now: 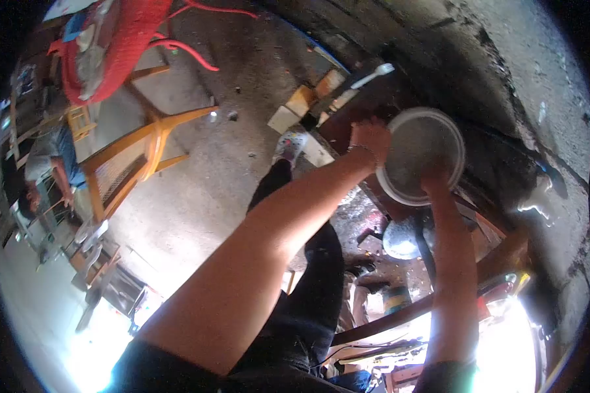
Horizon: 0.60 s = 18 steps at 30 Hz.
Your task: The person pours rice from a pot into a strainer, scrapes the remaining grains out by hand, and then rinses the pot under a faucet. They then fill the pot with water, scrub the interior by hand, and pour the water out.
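Note:
A round whitish bucket [421, 112] with a pale rim stands on a dark surface against the wall, and its inside looks dull grey. My left hand [371, 135] is closed at the bucket's left rim, a thin bracelet around the wrist. Reaching in over the near right side of the rim, my right hand [436, 171] is inside the bucket. Shadow hides its fingers, so I cannot see whether they hold anything. A white brush-like tool [373, 75] lies beyond my left hand.
A rough concrete wall [537, 72] rises at the right. Wood blocks [301, 100] lie near my shoe [290, 145]. A pale round object [401, 240] sits below the bucket. Leftward are a wooden chair [156, 134], a red woven piece [128, 46] and another person [49, 167].

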Each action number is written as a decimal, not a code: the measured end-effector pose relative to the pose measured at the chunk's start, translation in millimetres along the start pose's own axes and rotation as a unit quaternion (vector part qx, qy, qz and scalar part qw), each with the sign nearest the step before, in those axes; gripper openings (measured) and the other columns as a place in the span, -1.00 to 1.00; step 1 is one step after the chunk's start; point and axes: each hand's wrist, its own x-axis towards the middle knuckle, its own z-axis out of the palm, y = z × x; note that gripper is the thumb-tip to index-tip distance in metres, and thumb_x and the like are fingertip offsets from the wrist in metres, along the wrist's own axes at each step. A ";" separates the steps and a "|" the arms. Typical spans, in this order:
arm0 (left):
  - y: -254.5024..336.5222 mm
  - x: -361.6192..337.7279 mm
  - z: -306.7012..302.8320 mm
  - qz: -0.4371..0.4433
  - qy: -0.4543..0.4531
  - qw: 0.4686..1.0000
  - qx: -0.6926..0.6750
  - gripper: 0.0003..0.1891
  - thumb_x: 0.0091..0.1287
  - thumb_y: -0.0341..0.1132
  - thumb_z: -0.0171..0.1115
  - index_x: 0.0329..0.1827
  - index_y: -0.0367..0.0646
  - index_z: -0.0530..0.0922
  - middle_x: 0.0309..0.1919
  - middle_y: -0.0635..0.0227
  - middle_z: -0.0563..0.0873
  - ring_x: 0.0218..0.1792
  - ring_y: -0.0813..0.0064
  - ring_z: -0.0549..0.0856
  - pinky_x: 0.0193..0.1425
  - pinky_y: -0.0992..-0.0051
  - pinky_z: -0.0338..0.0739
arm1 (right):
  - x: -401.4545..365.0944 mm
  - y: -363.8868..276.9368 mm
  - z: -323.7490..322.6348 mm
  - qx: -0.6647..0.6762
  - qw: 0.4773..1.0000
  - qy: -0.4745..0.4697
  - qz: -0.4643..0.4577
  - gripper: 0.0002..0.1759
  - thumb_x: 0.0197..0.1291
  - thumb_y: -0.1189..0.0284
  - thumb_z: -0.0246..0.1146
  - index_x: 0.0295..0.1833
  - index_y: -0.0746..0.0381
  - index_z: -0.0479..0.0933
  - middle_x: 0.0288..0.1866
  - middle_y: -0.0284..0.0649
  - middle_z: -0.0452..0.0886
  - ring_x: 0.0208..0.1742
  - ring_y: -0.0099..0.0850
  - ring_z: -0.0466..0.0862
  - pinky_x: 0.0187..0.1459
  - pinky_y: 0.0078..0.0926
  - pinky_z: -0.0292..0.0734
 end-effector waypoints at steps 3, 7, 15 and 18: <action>-13.2 -6.4 29.7 0.013 0.075 0.997 0.014 -0.08 0.18 -0.04 0.52 0.57 -0.22 0.33 0.55 -0.13 0.33 0.43 -0.05 0.54 0.45 -0.10 0.45 | -4.4 8.0 -16.3 0.044 0.992 -0.083 -0.088 -0.50 0.38 0.18 0.14 0.32 0.13 0.65 0.39 -0.02 0.62 0.40 -0.10 0.60 0.37 -0.08 0.50; -49.6 -55.4 26.3 0.030 0.131 0.991 -0.010 -0.05 0.14 -0.10 0.53 0.60 -0.21 0.29 0.56 -0.17 0.30 0.37 -0.14 0.58 0.34 -0.03 0.57 | -44.5 3.9 -50.8 0.191 0.978 0.015 -0.086 -0.61 0.29 0.20 0.20 0.02 0.22 0.75 0.07 0.07 0.75 0.13 0.05 0.73 0.26 0.01 0.57; -229.5 -166.5 10.6 -0.121 0.117 0.985 -0.027 -0.41 0.24 0.08 0.46 0.22 -0.12 0.67 0.35 0.02 0.62 0.31 -0.01 0.65 0.35 0.08 0.59 | -199.3 3.6 -228.5 0.611 0.760 0.220 0.034 -0.56 0.28 0.09 0.38 0.20 0.03 0.68 0.35 0.05 0.63 0.34 0.09 0.63 0.32 0.08 0.54; -294.0 -200.9 17.0 -0.128 0.156 0.979 -0.032 -0.31 0.20 0.13 0.46 0.32 -0.11 0.62 0.27 -0.03 0.68 0.30 -0.01 0.65 0.36 0.11 0.59 | -267.7 -13.5 -269.1 0.330 0.801 0.494 0.068 -0.46 0.33 0.12 0.38 0.37 0.02 0.62 0.37 0.03 0.63 0.44 -0.05 0.59 0.41 -0.02 0.49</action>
